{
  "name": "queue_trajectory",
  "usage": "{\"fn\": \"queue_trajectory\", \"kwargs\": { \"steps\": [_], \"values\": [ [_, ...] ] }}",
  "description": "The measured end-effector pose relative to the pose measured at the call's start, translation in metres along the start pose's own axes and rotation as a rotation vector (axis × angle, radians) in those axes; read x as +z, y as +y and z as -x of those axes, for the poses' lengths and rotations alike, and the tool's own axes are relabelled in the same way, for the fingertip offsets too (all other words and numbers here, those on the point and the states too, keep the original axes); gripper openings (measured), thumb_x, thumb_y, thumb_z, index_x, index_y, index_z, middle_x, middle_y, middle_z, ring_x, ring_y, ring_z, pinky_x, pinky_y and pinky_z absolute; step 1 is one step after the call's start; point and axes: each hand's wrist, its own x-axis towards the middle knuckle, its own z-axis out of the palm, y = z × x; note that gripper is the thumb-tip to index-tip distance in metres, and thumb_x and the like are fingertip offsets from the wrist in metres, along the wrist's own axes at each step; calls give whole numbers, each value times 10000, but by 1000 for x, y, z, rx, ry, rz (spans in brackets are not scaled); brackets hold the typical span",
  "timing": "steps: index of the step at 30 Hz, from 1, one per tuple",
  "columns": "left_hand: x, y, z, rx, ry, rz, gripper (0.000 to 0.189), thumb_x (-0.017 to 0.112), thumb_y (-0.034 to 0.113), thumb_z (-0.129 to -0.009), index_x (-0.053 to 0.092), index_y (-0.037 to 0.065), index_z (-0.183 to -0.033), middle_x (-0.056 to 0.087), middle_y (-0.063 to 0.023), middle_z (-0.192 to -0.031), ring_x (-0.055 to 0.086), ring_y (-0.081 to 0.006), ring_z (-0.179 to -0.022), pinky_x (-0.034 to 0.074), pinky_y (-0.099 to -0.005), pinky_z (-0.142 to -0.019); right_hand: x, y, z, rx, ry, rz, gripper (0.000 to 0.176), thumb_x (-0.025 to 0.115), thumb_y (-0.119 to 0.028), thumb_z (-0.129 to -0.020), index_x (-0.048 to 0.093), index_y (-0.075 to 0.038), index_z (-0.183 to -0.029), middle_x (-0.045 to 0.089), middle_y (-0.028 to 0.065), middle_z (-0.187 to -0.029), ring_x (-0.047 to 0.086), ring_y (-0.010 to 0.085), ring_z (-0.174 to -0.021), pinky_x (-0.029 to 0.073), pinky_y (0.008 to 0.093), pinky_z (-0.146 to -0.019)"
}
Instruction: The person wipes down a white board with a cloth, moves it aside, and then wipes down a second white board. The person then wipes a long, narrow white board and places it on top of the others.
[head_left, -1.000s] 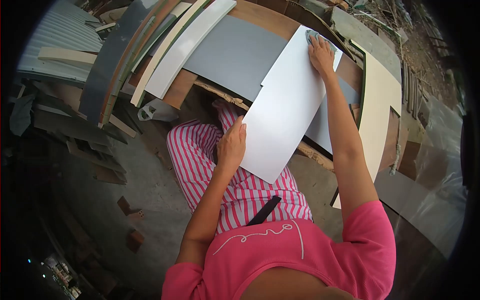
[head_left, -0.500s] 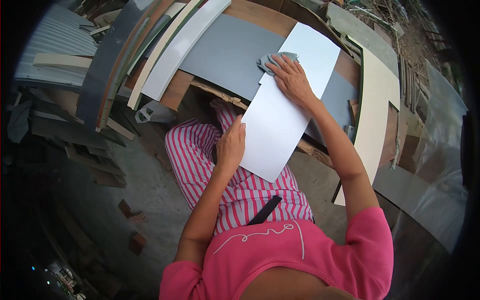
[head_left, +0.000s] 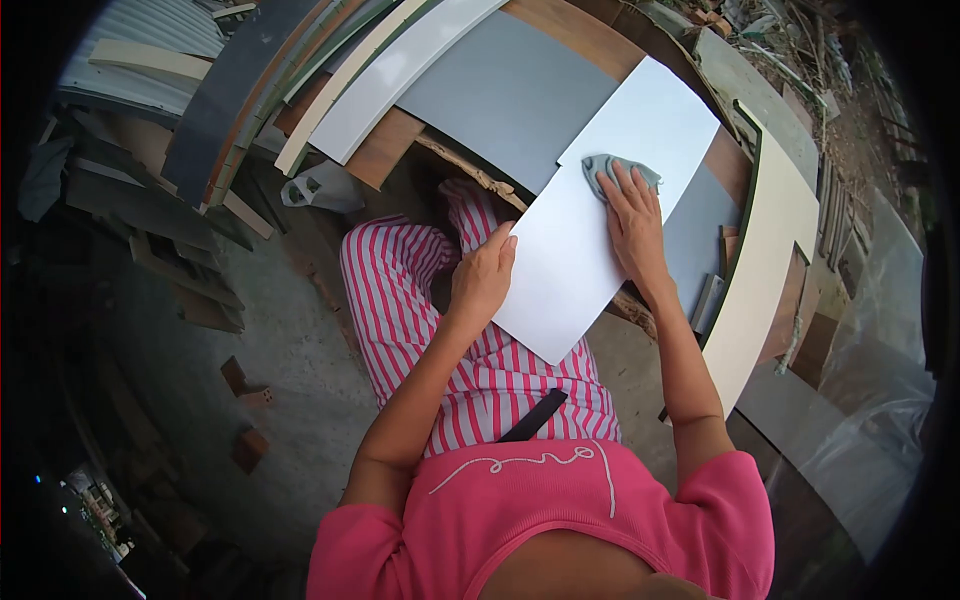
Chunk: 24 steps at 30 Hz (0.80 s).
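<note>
A long white panel [head_left: 570,270] lies slantwise, its near end over my lap and its far part across grey boards. My left hand [head_left: 484,275] grips the panel's left edge, thumb on top and the other fingers mostly hidden beneath. On the panel's upper surface, my right hand [head_left: 637,225] presses a crumpled grey-green cloth [head_left: 600,177] with its fingertips. The fingers of that hand are stretched out over the cloth.
Under the panel is a grey board [head_left: 500,90] on brown wood. Long curved-looking strips, one white [head_left: 400,85], lie at the left. A cream board [head_left: 765,270] stands at the right beside clear plastic sheeting [head_left: 880,330]. Brick pieces [head_left: 250,450] lie on the floor.
My right hand has moved the cloth from the panel's left edge rightward to its middle. My left hand keeps its hold on the edge. The whole view has shifted slightly.
</note>
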Motion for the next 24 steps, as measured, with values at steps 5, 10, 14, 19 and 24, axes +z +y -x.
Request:
{"fn": "queue_trajectory", "kwargs": {
  "steps": [5, 10, 14, 19, 24],
  "values": [
    [5, -16, -7, 55, -24, 162, 412, 385, 325, -972, 532, 12, -1195, 625, -255, -987, 603, -420, -909, 478, -445, -783, -18, -71, 80, -466, -427, -287, 393, 601, -135, -818, 590, -252, -1193, 432, -26, -1398, 358, 239, -1321, 268, 454, -1098],
    [-2, 1, -4, -4, -79, 164, 400, 394, 335, -967, 538, 34, -1188, 631, -240, -981, 603, -418, -911, 476, -446, -788, 0, 18, -24, -245, -135, -28, 410, 536, -170, -897, 508, -274, -1293, 388, 11, -1429, 318, 268, -1338, 240, 470, -1103],
    [-1, 9, 3, -44, -41, 21, 410, 397, 342, -966, 519, 35, -1209, 636, -238, -978, 611, -413, -904, 478, -449, -786, 39, 167, -135, 153, 140, 190, 411, 431, -320, -940, 451, -249, -1344, 379, 55, -1438, 319, 301, -1335, 258, 478, -1067],
    [1, 10, 5, -23, -27, -10, 433, 405, 333, -965, 501, -4, -1220, 630, -260, -979, 616, -411, -906, 478, -450, -791, 40, 178, -155, 449, 138, 273, 429, 435, -329, -926, 454, -223, -1341, 382, 107, -1431, 343, 362, -1312, 267, 549, -1036],
    [6, 4, 3, -11, -40, 19, 404, 399, 313, -969, 494, 6, -1215, 635, -246, -970, 617, -411, -890, 476, -456, -778, 8, 42, -31, 66, 75, 121, 390, 490, -126, -913, 504, -165, -1301, 419, 103, -1397, 370, 351, -1289, 282, 499, -1057]
  ]
}}
